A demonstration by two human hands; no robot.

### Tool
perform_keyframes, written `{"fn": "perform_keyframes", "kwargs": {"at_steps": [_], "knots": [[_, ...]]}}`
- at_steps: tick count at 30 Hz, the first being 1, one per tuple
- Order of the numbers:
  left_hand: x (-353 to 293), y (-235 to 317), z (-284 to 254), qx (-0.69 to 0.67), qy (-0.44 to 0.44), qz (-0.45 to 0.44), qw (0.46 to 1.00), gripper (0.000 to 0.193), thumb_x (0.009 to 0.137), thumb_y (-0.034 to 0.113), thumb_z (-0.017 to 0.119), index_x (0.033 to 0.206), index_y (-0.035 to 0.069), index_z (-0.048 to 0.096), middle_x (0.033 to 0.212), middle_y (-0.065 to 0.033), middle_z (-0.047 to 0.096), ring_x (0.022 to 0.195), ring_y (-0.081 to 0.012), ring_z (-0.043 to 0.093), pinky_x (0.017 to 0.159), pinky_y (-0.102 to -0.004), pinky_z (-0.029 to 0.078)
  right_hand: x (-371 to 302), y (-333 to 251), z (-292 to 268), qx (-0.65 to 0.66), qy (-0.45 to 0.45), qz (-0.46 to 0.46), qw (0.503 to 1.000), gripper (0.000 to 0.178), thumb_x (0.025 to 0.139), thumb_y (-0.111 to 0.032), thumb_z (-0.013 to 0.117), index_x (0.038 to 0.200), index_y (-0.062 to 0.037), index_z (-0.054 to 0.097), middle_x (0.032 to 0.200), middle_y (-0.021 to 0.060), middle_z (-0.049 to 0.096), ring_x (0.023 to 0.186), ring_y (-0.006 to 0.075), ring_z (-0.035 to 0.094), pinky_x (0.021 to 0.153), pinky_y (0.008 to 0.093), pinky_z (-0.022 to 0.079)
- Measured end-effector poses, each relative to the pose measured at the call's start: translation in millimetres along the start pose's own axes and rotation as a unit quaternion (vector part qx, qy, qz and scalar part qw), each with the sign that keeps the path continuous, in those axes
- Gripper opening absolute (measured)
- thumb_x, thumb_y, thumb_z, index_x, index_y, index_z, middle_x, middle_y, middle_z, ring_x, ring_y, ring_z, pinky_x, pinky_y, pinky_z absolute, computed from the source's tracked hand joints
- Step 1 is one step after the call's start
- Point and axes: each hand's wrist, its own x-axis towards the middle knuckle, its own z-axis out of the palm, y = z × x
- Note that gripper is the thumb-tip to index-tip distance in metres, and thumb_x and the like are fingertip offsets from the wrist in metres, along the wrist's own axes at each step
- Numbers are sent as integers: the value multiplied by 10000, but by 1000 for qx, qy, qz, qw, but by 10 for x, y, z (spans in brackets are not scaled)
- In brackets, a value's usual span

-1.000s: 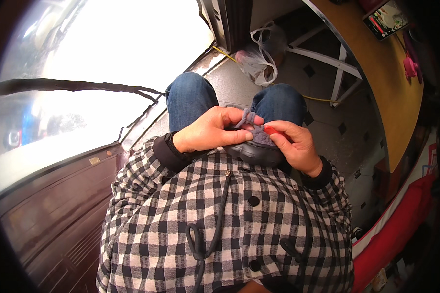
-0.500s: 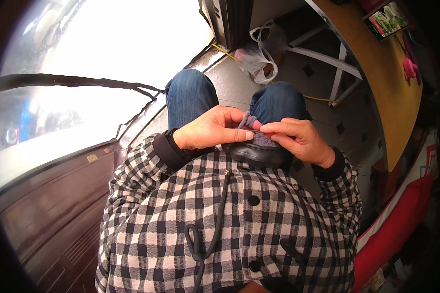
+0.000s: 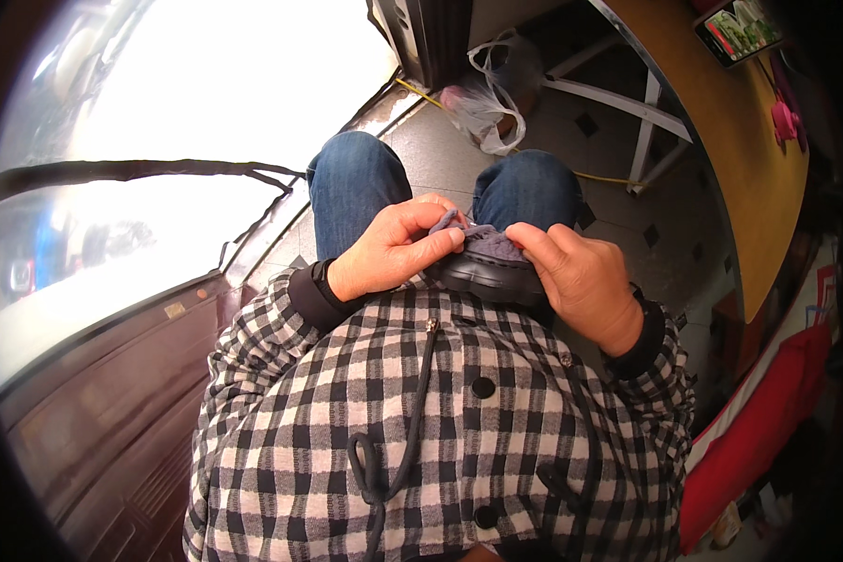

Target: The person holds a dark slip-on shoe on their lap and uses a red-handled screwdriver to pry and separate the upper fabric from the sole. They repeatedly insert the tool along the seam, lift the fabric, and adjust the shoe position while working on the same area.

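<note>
Tiled floor (image 3: 431,155) is seen beyond the hands, and strong daylight is let in through a wide opening (image 3: 234,84) to the left of the left hand (image 3: 389,251). By that hand, with thumb and finger pinched together, the left end of a grey knitted upper (image 3: 496,244) is gripped. By the right hand (image 3: 585,281), its fingertips closed, a small red thing (image 3: 518,245) seems to be held against the upper's right end; it is mostly hidden, so its kind cannot be told. Between the two hands, and touched by both, the upper is set over a black sole (image 3: 487,276), which is held above the lap, just to the left of the right hand. From this it is judged that the knit is being worked along the edge of the sole. For the next move, a steady pinch seems to be needed from the left hand while the knit is worked by the right without being puckered. Just past the hands, the denim-covered left knee (image 3: 358,192) and right knee (image 3: 532,192) are set apart. Farther out, ahead of the right hand, a clear plastic bag (image 3: 492,117) is seen; to that hand's right, a phone (image 3: 740,33) is placed by the bench (image 3: 759,187).
</note>
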Motion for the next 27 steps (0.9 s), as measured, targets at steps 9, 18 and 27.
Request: {"fn": "perform_keyframes", "kwargs": {"at_steps": [9, 18, 27], "knots": [[69, -101, 89, -75, -30, -94, 992, 239, 940, 211, 573, 853, -7, 615, 681, 58, 519, 648, -16, 430, 552, -208, 380, 146, 226, 205, 349, -24, -85, 933, 360, 862, -14, 573, 1213, -94, 589, 959, 133, 661, 794, 240, 671, 690, 272, 526], [69, -49, 128, -173, -48, -131, 975, 236, 952, 215, 557, 908, -2, 639, 761, 45, 593, 695, -12, 486, 605, -183, 416, 222, 314, -120, 239, -150, -112, 953, 344, 851, -84, 598, 1163, -223, 637, 788, 52, 650, 679, 218, 642, 578, 291, 496], [52, 23, 115, -194, -73, -153, 966, 194, 956, 164, 540, 913, -6, 624, 820, 40, 608, 745, -15, 502, 676, -186, 424, 366, 341, -371, 172, -270, -140, 937, 389, 861, -95, 568, 1207, -269, 603, 800, 28, 656, 714, 218, 635, 614, 306, 497]]}}
